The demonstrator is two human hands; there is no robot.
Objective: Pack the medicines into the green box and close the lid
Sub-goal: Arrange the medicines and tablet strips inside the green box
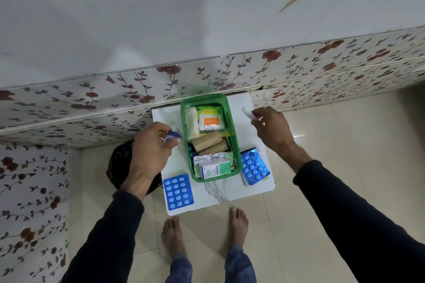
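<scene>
The green box (236, 145) stands open on a small white table (213, 197). Inside it lie a cotton-swab pack (208, 119), a gauze roll (191, 122), two brown bandage rolls (208, 145), a foil strip and a small medicine carton (215, 169). My left hand (150, 151) hovers just left of the box, fingers closed on a small blue-and-white item (173, 136). My right hand (271, 130) is to the right of the box, pinching a small white item (249, 114). One blue blister pack (178, 192) lies at the table's front left. Another blue blister pack (254, 167) rests on papers right of the box. No lid is visible.
A black bag (122, 163) sits on the floor left of the table, partly under my left arm. A floral-patterned wall panel (92, 103) runs behind the table. My bare feet (204, 232) stand on the beige tiled floor just in front of it.
</scene>
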